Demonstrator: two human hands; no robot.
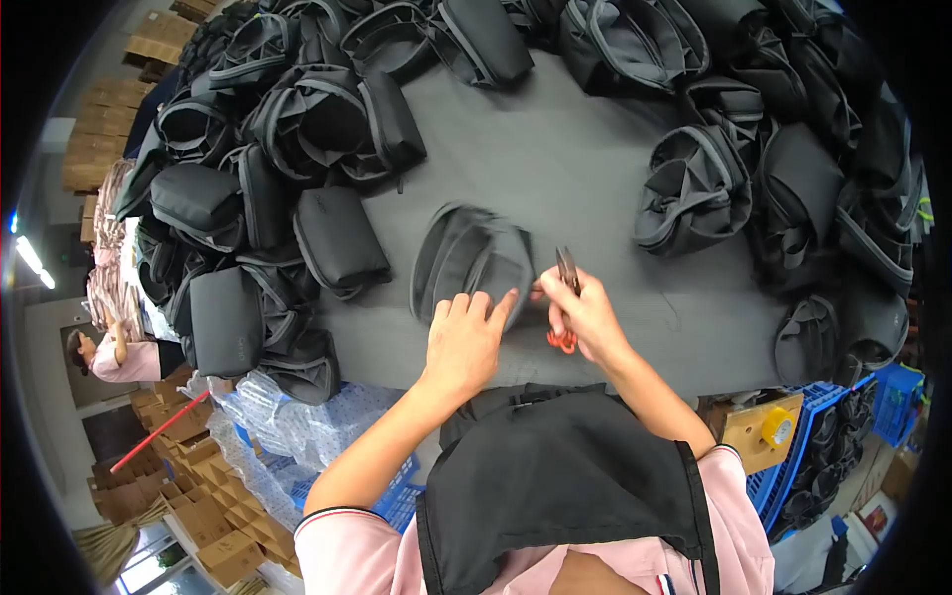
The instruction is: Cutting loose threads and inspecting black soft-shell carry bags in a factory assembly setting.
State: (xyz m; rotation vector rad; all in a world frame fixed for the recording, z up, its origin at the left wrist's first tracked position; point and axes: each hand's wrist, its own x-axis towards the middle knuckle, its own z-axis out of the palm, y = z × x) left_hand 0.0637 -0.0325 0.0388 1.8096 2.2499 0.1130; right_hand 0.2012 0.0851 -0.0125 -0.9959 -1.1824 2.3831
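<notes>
An open black zip pouch [464, 260] lies on the dark table [526, 149] in front of me, its grey lining showing and its outline slightly blurred. My left hand [462, 342] grips the near rim of this pouch, fingers over the edge. Just beyond the pouch's right side, my right hand [589, 319] is closed around scissors [566, 266]. Their dark blades point away from me, and an orange-red handle shows below the palm. The right fingertips are close to the pouch's edge; whether they pinch a thread there is too small to tell.
Black pouches pile up along the left [226, 317], the far side and the right [694, 188]. Bubble wrap [288, 421] and a blue crate [402, 506] are below the table's left edge. At the right stands another blue crate [788, 466] by a wooden board [749, 431]. A person [129, 359] is far left.
</notes>
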